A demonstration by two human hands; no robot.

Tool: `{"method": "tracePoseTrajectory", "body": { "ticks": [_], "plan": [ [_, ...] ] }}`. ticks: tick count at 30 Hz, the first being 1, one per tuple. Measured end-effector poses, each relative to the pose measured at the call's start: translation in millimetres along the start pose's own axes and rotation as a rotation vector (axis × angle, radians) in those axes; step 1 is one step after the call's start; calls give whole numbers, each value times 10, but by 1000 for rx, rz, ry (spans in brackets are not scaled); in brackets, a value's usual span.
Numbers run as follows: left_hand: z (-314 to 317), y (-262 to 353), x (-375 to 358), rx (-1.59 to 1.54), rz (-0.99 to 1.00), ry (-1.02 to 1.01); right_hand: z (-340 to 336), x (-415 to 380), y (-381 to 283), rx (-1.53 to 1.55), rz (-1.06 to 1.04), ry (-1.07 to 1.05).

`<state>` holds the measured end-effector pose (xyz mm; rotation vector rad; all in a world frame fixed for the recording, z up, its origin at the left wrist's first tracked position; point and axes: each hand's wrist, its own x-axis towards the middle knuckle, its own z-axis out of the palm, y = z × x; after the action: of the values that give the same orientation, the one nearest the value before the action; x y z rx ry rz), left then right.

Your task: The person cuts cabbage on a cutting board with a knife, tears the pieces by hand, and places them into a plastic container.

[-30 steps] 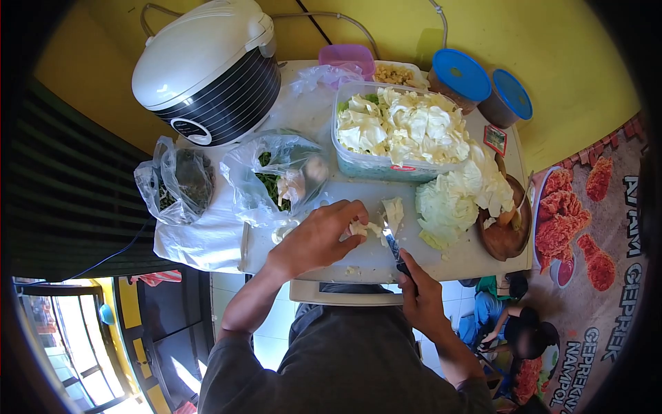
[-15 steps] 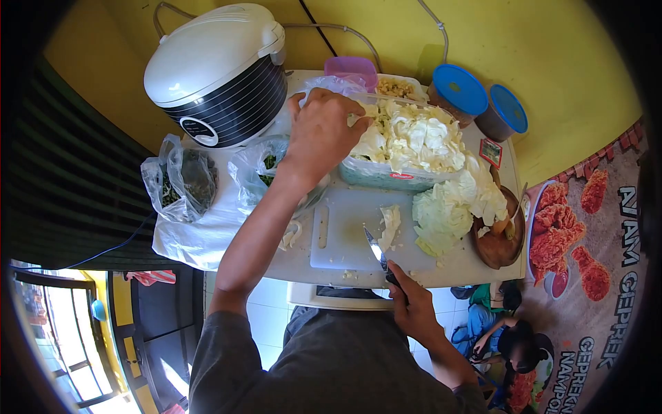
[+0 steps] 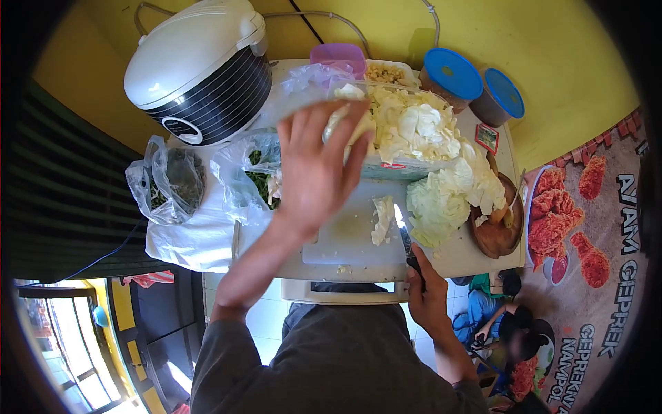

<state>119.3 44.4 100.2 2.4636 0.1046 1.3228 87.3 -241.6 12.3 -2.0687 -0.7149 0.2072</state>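
My right hand (image 3: 429, 297) grips a knife (image 3: 408, 252) by its dark handle near the table's front edge, blade pointing away from me. My left hand (image 3: 317, 165), slightly blurred, hovers over the near left end of a clear plastic container (image 3: 403, 170), its fingers apart. Chopped cabbage (image 3: 414, 127) is heaped above the container's rim; some pale pieces show behind and between my fingers. A strip of cabbage (image 3: 382, 219) lies on the white cutting board (image 3: 345, 238), left of the blade. Right of the board sits a part of a cabbage head (image 3: 438, 207) with loose leaves.
A rice cooker (image 3: 200, 76) stands at the back left, with plastic bags of greens (image 3: 169, 183) before it. Blue-lidded tubs (image 3: 452, 72), a purple container (image 3: 339, 58) and a wooden mortar (image 3: 500, 231) are also on the table. Another person (image 3: 510, 331) sits at lower right.
My left hand has come nearer to me and lower, its fingers more spread. My right hand has moved right with the knife, whose blade is now right of the cabbage strip.
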Motion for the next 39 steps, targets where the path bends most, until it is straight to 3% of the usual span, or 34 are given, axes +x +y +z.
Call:
{"method": "tracePoseTrajectory", "body": {
  "ticks": [1,4,5,7,10,14,17,20,23,26,29,35,39],
  "plan": [
    [-84,144,-170,-52,22,-10,-52,14,-50,17,58,-22],
    [-47,378,-734,-70,-92,-386,-61,53,-51,22,102,2],
    [38,368,-830,-52,-125,-425,-56,83,-59,-22,0,42],
    [199,320,-990,-11,-192,-490,-52,100,-57,5,33,18],
    [362,269,-1048,-304,-348,-379,-26,117,-58,38,51,-11],
    [124,189,-950,-1060,-984,-696,-1,119,-132,75,100,25],
    [29,169,-1007,-1167,-944,-643,107,162,-67,125,4,133],
    [-121,197,-1026,-910,-798,-733,114,391,-192,126,-167,173],
    [-177,192,-1121,-953,-613,-698,111,504,-286,371,31,-7],
    [-262,138,-1145,-955,-622,-718,162,562,-311,525,198,-91],
    [-287,68,-1218,-987,-623,-717,255,571,-274,545,132,-106],
    [-330,17,-1198,-1057,-705,-782,155,600,-322,661,289,-269],
    [-348,9,-1187,-991,-747,-776,117,703,-378,333,56,-213]
  ]
}}
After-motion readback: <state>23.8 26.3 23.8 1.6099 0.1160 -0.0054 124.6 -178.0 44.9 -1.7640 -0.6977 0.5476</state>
